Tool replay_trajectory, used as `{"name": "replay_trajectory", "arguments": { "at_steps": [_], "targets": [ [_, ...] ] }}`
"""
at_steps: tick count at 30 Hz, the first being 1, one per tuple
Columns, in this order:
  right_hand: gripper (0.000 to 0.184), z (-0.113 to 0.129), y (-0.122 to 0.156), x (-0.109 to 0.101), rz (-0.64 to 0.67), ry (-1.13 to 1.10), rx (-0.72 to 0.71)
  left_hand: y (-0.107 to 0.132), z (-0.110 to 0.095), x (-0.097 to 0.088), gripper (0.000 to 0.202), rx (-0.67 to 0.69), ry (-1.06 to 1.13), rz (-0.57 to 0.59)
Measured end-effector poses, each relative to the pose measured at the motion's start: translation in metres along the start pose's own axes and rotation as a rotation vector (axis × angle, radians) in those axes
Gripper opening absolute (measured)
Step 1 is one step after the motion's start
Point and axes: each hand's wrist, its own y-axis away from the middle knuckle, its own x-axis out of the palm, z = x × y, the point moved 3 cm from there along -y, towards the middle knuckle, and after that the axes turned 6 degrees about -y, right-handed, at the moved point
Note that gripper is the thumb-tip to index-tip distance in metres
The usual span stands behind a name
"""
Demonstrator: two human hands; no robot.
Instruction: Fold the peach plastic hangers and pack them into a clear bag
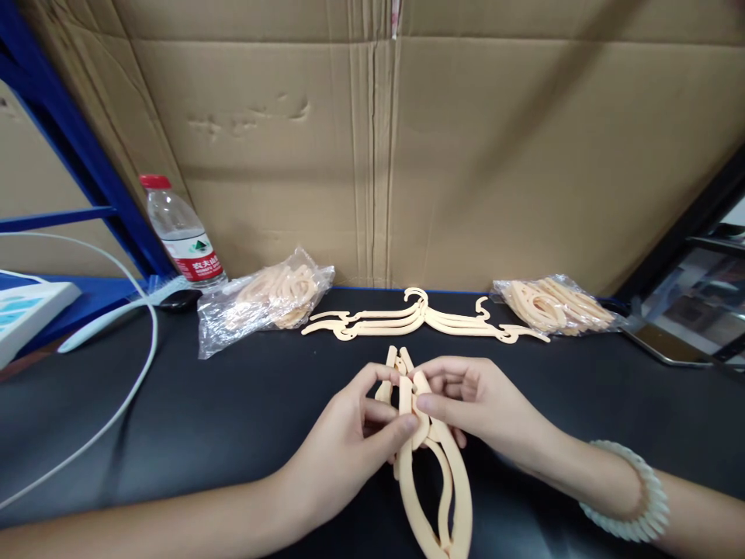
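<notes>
A cream plastic folding hanger [462, 497], its arms folded together, is held between both hands at the front of the table. My left hand [349, 442] grips its left side, thumb on top and fingers beneath. My right hand [474, 396] pinches the other side near the upper ends, with a pale beaded bracelet on the wrist. Part of a second folded piece [384, 388] shows just behind the fingers; whether it is joined to the held one I cannot tell. Farther back, several unfolded hangers [389, 322] lie stacked on the black tabletop.
Clear plastic bags of folded hangers lie at back left [268, 299] and back right [552, 303]. A red-capped water bottle [183, 233] stands beside the left bag. A white cable [152, 349] loops across the left side. Cardboard [279, 140] walls off the back.
</notes>
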Motion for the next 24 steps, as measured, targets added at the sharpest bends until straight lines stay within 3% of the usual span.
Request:
{"name": "replay_trajectory", "arguments": {
  "at_steps": [6, 10, 14, 17, 20, 24],
  "targets": [
    [0.029, 0.003, 0.001, -0.002, -0.025, 0.031, -0.012, -0.004, 0.003, -0.004, 0.037, 0.023, 0.038, -0.060],
    [0.037, 0.009, -0.003, -0.021, -0.099, 0.048, -0.049, -0.004, 0.000, -0.013, 0.026, 0.081, -0.007, -0.108],
    [0.051, 0.007, -0.010, -0.052, -0.203, 0.141, -0.041, 0.002, -0.004, -0.019, 0.014, 0.210, -0.311, -0.121],
    [0.048, -0.001, -0.016, -0.069, -0.227, 0.268, -0.019, 0.007, -0.008, -0.020, 0.019, 0.406, -0.615, -0.091],
    [0.044, -0.010, -0.022, -0.076, -0.245, 0.350, -0.022, 0.010, -0.011, -0.017, 0.024, 0.569, -0.758, -0.023],
    [0.038, -0.015, -0.025, -0.074, -0.295, 0.477, -0.106, 0.013, -0.008, -0.010, 0.028, 0.632, -0.902, 0.095]
  ]
}}
